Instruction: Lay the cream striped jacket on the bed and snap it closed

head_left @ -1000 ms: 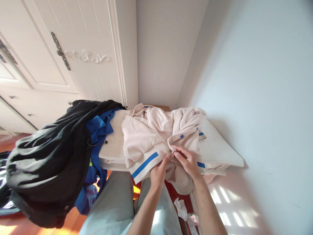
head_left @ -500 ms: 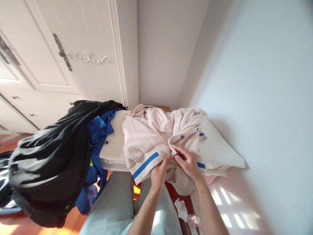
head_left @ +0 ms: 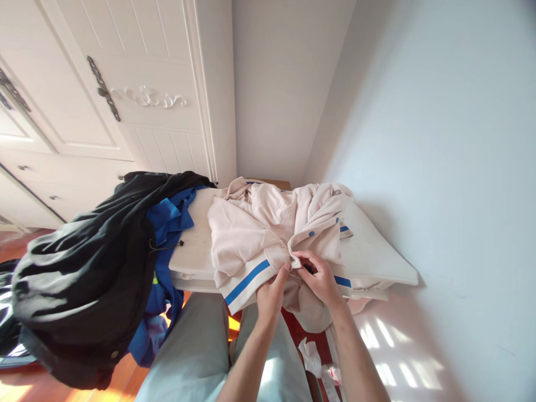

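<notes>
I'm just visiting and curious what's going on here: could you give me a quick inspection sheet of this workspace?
Surface: white padded board, partly draped in cloth.
Job's things: cream garment with blue stripe and blue buttons, crumpled on the board.
Clutter: black jacket and blue garment heaped beside; crumpled paper scraps on the floor.
Hands: left hand and right hand pinch the cream garment's front edge together.
Cables: nothing seen.
Surroundings: white wardrobe doors, pale walls, wooden floor.
</notes>
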A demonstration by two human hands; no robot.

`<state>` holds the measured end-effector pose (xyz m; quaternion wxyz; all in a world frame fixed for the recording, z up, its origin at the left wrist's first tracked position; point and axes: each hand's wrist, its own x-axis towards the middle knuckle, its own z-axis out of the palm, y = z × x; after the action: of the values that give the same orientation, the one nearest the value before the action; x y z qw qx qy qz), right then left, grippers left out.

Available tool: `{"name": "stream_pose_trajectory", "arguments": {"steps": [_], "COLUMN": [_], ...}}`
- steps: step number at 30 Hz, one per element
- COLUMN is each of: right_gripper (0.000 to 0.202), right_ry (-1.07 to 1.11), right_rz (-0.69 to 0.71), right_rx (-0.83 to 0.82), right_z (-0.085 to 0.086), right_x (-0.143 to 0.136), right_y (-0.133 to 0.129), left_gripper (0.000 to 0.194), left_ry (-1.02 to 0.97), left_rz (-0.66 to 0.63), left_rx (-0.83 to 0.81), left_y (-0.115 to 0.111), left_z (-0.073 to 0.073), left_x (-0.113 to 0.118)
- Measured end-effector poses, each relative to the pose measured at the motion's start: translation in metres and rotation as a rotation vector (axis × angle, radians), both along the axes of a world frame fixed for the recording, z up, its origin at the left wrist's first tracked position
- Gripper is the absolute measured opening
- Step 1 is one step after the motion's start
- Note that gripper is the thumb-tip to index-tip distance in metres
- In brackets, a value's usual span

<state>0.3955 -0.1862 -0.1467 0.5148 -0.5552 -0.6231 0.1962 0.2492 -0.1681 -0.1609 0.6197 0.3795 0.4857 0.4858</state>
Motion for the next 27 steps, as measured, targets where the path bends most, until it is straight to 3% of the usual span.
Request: {"name": "stream_pose_trajectory", "arguments": {"steps": [9,17,19,23,27], "right_gripper": [0.010,0.014,0.013,0.031,0.019], "right_ry": [0.029,0.007,-0.005,-0.081,-0.112], "right_rz": [-0.034,-0.077,-0.043,0.053,0.004], "right_rx": [0.064,0.178,0.186,0.159,0.191], "right_z": [-0.0038,-0.0071,-0.0066,-0.0025,-0.0013], "right_x": [-0.0013,-0.0030,-0.0035,-0.0049,-0.0059], "right_y": [0.0031,0.0031,0.0021,0.0011,0.0025], "left_gripper": [0.038,0.027,0.026,0.023,0.020], "left_ry": [0.032,0.048,0.066,0.090,0.130], "left_rz": [0.032,0.034,0.033,0.022,0.000], "left_rx": [0.009,0.061,0.065,0.059,0.076], "left_y": [0.0007,-0.0007,-0.0019,-0.0039,-0.0037], "left_z": [-0.0048,-0.0073,-0.0060,-0.0027,0.0008], "left_x": [0.0010,0.0013,0.0009,0.0006,-0.0010]}}
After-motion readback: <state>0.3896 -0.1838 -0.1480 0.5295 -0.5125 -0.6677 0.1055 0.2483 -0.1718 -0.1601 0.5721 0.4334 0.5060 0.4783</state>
